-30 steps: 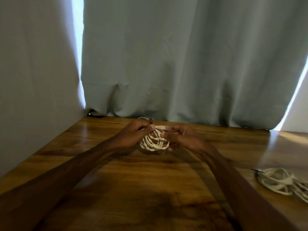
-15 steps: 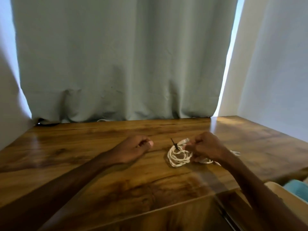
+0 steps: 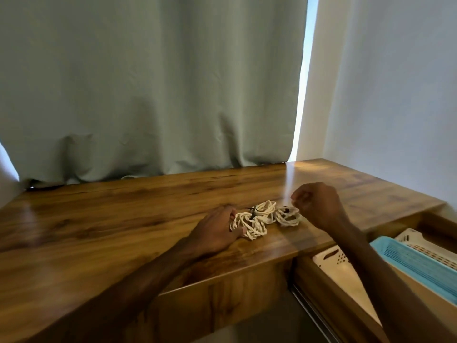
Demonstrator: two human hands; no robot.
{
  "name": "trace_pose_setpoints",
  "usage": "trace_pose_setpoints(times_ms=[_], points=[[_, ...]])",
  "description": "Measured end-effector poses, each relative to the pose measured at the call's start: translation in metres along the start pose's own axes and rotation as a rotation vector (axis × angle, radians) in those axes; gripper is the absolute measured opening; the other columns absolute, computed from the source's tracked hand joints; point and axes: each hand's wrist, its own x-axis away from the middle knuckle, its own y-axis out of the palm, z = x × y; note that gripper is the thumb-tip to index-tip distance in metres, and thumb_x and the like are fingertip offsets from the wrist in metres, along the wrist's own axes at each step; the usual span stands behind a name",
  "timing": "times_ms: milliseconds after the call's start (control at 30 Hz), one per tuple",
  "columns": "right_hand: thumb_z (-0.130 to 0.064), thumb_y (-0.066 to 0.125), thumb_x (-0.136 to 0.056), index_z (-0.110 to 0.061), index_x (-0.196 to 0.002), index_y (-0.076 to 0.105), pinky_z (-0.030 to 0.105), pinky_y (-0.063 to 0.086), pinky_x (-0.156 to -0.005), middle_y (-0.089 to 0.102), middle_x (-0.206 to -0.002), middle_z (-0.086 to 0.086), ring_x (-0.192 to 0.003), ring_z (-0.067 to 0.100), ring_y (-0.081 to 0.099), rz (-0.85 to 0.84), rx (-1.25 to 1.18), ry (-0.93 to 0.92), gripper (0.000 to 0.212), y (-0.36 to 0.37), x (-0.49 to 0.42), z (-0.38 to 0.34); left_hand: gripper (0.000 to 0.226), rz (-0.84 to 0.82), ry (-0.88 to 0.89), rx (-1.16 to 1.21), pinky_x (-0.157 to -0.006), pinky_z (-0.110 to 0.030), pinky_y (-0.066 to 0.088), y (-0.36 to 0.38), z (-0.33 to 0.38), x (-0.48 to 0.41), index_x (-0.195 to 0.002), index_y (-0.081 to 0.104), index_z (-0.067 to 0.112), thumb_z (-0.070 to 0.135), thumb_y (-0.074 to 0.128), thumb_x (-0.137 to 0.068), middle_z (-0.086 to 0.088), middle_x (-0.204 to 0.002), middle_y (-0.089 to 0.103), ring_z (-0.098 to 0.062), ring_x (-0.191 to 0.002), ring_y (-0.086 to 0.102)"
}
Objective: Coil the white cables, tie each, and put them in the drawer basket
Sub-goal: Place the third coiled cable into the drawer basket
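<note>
Grey-green curtain [image 3: 148, 95] hangs across the back, its hem down on the rear edge of a wooden desk [image 3: 111, 219]. The person's left arm comes in from the bottom left; the left hand [image 3: 215, 231] lies palm down on the desk, fingers spread, w/ fingertips and thumb against the near-left edge of the left coil [image 3: 249, 226] of white cable. Can't tell if it's pinching the loops or only touching them. Just behind and to the right of that, touching it, sits the middle coil [image 3: 265, 210], w/ a dark tie [image 3: 253, 210] sticking up where the two meet. Next along, close beside, is the right coil [image 3: 288, 217], smaller, a dark spot at its top. All 3 lie flat on the desk near the front edge, none in the drawer. The right hand [image 3: 320, 206] hangs just right of and a bit above that last coil, fingers clenched into a fist, knuckles up. Below the desk's right end the drawer [image 3: 321, 280] stands pulled out. In it, a white basket [image 3: 333, 263] nearest the desk, then a blue basket [image 3: 415, 263], then a second white basket [image 3: 415, 240] behind the blue one. Daylight shows in a narrow gap [image 3: 304, 95] btw curtain and the pale wall [image 3: 395, 95] on the right.
</note>
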Motion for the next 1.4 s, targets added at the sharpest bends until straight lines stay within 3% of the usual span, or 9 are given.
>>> trace_pose_setpoints(times_ms=[100,233,400,633,900,1033,1200,1267,1400], points=[[-0.032,0.088,-0.076,-0.023,-0.108,0.076,0.034,0.053,-0.087,0.074,-0.11,-0.004,-0.1,0.015,0.066,-0.153,0.085,-0.038,0.035,0.0,0.004,0.022,0.05,0.047,-0.006,-0.007,-0.099,-0.036,0.046,0.007,0.004,0.001,-0.134,0.053,0.026,0.052,0.065,-0.093,0.005,-0.136,0.056,-0.014,-0.122,0.051],[-0.058,0.083,-0.069,-0.032,-0.114,0.072,0.043,0.052,-0.091,0.072,-0.112,-0.007,-0.109,0.018,0.063,-0.268,0.152,-0.034,0.053,0.016,0.009,0.024,0.047,0.138,-0.008,-0.007,-0.103,-0.032,0.038,0.017,0.008,0.004,-0.138,0.05,0.022,0.045,0.06,-0.098,0.003,-0.142,0.05,-0.016,-0.132,0.04],[-0.046,0.075,-0.085,-0.025,-0.123,0.065,0.044,0.037,-0.103,0.066,-0.125,0.001,-0.127,0.023,0.048,-0.224,0.352,-0.102,0.045,0.031,0.01,0.012,0.046,0.25,0.08,-0.047,-0.108,-0.031,0.036,0.028,0.019,0.01,-0.139,0.05,0.019,0.037,0.059,-0.098,0.002,-0.142,0.047,-0.014,-0.133,0.034],[-0.051,0.073,-0.084,-0.022,-0.11,0.071,0.043,0.045,-0.097,0.072,-0.107,0.001,-0.108,0.022,0.06,-0.148,0.332,-0.016,0.039,0.001,0.017,0.03,0.038,0.338,0.118,-0.012,-0.103,-0.045,0.045,0.046,0.041,0.012,-0.13,0.055,0.022,0.033,0.054,-0.094,0.003,-0.134,0.051,-0.015,-0.127,0.038],[-0.046,0.083,-0.076,-0.021,-0.087,0.074,0.038,0.06,-0.064,0.072,-0.078,-0.006,-0.068,0.011,0.066,-0.191,0.25,0.051,0.029,-0.095,0.066,0.041,0.032,0.372,0.111,0.012,-0.1,-0.042,0.044,0.068,0.046,0.003,-0.119,0.061,0.016,0.032,0.061,-0.09,-0.003,-0.127,0.057,-0.023,-0.121,0.043],[-0.052,0.083,-0.075,-0.03,-0.079,0.067,0.033,0.059,-0.062,0.067,-0.075,-0.011,-0.067,0.005,0.063,-0.315,0.38,0.074,0.027,-0.099,0.099,0.053,0.034,0.368,0.071,0.017,-0.099,-0.042,0.042,0.069,0.049,0.001,-0.12,0.061,0.018,0.036,0.062,-0.091,-0.004,-0.13,0.058,-0.025,-0.123,0.042],[-0.052,0.083,-0.075,-0.022,-0.095,0.07,0.04,0.06,-0.075,0.07,-0.09,-0.002,-0.081,0.016,0.066,-0.406,0.453,0.194,0.038,-0.054,0.123,0.066,0.042,0.372,0.064,0.054,-0.1,-0.043,0.043,0.068,0.05,0.007,-0.128,0.056,0.017,0.038,0.064,-0.092,-0.004,-0.133,0.054,-0.022,-0.126,0.04],[-0.047,0.076,-0.084,-0.02,-0.1,0.071,0.037,0.059,-0.078,0.072,-0.096,0.0,-0.082,0.017,0.068,-0.424,0.478,0.209,0.032,-0.036,0.13,0.072,0.046,0.365,0.058,0.063,-0.102,-0.043,0.042,0.066,0.05,0.008,-0.13,0.055,0.014,0.039,0.064,-0.093,-0.007,-0.134,0.053,-0.024,-0.127,0.041],[-0.039,0.066,-0.096,-0.019,-0.088,0.07,0.027,0.054,-0.068,0.073,-0.094,0.002,-0.074,0.011,0.066,-0.476,0.466,0.238,0.022,-0.023,0.137,0.085,0.052,0.352,-0.008,0.112,-0.107,-0.044,0.04,0.064,0.049,0.009,-0.135,0.051,0.012,0.043,0.063,-0.095,-0.009,-0.139,0.05,-0.026,-0.13,0.04]])
